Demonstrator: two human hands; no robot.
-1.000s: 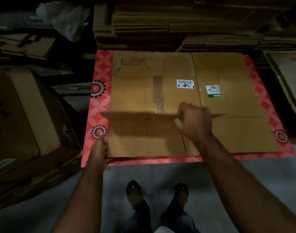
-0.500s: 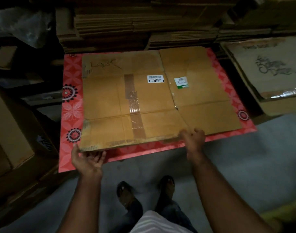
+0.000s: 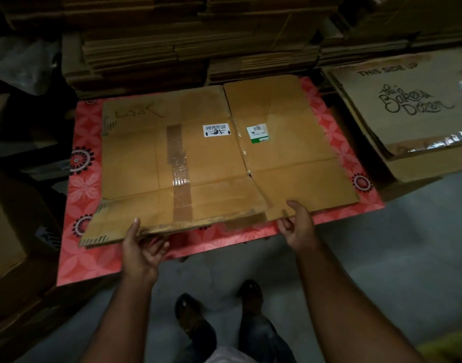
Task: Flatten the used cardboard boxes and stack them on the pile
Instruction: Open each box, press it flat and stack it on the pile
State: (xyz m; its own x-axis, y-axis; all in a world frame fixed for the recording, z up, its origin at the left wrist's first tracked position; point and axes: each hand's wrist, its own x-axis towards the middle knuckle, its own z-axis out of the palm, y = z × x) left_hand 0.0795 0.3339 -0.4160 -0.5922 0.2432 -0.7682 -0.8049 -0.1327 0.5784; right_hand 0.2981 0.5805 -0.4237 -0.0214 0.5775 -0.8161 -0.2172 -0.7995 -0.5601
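Note:
A flattened brown cardboard box (image 3: 206,163), with a strip of tape and two labels, lies on a red flower-patterned sheet (image 3: 85,184) that tops the low pile. My left hand (image 3: 142,248) grips the box's near edge left of centre, thumb on top and fingers underneath. My right hand (image 3: 298,226) pinches the same edge further right, thumb on the cardboard and fingers curled below it. Between my hands the near edge sits slightly raised off the red sheet.
Tall stacks of flattened cardboard (image 3: 198,43) rise behind the pile. A printed "Baker's Dozen" box (image 3: 413,106) lies at right, brown boxes (image 3: 12,231) at left, and a plastic bag (image 3: 23,64) upper left. My feet (image 3: 219,310) stand on grey floor.
The raised flap has been folded down flat. Both hands came to the box's near edge, and my left hand slid right along it and took hold.

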